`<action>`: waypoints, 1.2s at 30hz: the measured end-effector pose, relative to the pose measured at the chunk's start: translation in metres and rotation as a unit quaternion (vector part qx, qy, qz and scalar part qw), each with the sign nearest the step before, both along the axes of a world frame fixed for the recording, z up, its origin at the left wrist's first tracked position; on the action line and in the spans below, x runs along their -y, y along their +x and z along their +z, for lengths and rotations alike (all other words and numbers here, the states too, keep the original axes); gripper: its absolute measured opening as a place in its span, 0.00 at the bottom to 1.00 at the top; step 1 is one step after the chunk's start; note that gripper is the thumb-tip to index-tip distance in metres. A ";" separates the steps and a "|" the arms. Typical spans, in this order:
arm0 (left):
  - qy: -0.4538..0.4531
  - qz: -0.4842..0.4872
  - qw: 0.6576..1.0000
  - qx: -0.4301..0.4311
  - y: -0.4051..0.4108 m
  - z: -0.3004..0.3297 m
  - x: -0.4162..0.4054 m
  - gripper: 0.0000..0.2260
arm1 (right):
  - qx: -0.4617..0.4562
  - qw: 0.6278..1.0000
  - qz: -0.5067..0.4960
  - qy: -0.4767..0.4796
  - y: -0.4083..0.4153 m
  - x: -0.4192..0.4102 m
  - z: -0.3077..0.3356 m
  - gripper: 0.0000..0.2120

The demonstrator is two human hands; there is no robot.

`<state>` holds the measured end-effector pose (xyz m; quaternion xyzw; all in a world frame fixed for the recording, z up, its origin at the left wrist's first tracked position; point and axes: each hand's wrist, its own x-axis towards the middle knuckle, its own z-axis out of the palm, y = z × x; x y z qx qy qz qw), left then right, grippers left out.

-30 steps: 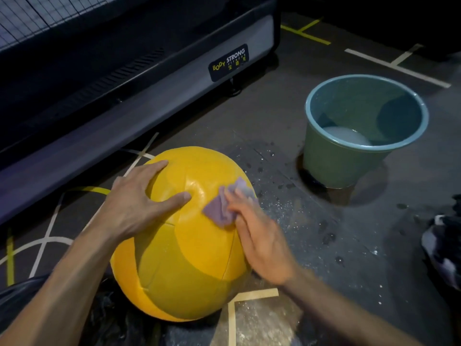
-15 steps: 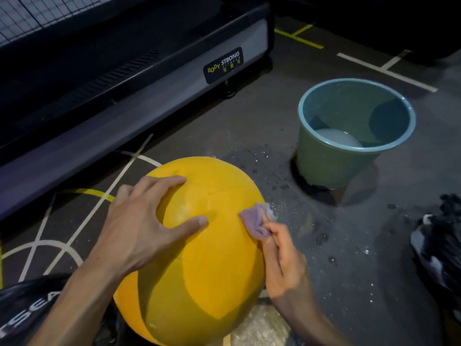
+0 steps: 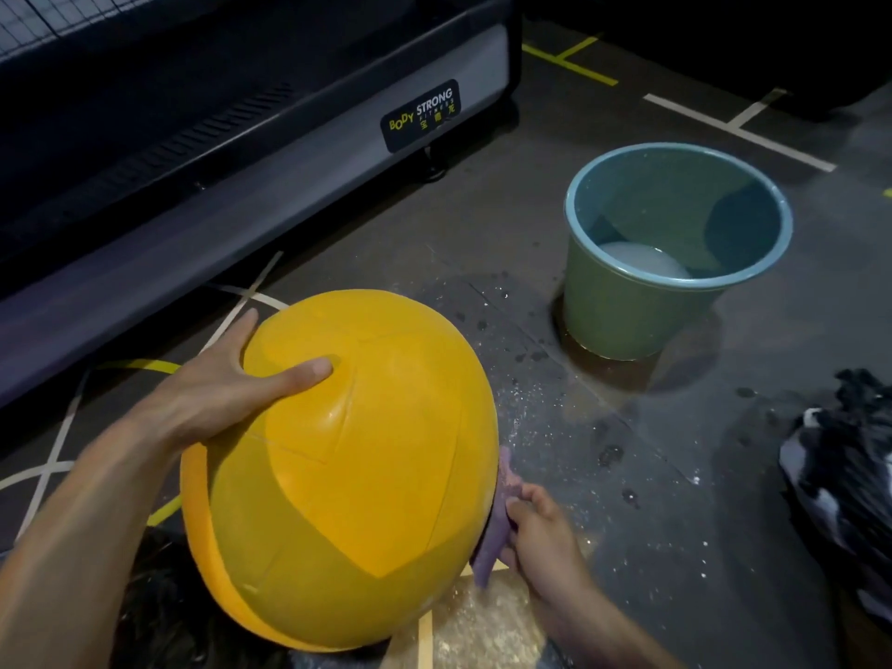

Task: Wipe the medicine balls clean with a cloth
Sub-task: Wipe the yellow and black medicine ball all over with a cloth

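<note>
Left hand (image 3: 227, 388) spread wide (thumb out); right hand (image 3: 540, 528) curled, pinching.

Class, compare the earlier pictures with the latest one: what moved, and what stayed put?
The right hand carried the purple cloth from the top of the yellow ball down its right side. The left hand shifted slightly but kept bracing the ball. The bucket stayed put.
</note>
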<state>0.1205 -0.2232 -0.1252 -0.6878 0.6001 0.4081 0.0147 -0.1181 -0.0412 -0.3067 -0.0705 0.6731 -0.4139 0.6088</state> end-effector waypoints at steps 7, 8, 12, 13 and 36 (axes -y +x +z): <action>-0.075 -0.028 0.997 -0.013 -0.019 0.014 -0.031 0.66 | 0.114 0.991 -0.070 -0.004 -0.012 -0.007 0.008 0.10; -0.092 -0.031 0.995 -0.020 -0.020 0.018 -0.036 0.65 | 0.111 0.991 -0.067 -0.022 -0.016 -0.009 0.012 0.10; -0.174 -0.014 0.981 -0.079 -0.021 0.032 -0.056 0.58 | 0.039 0.988 -0.090 -0.121 -0.046 0.004 0.042 0.09; -0.193 -0.005 0.977 -0.094 -0.022 0.035 -0.061 0.57 | 0.014 0.984 -0.103 -0.145 -0.056 0.010 0.049 0.09; -0.311 -0.122 0.935 -0.116 -0.056 -0.009 -0.074 0.46 | -0.333 0.916 -0.058 -0.216 -0.089 0.025 0.084 0.10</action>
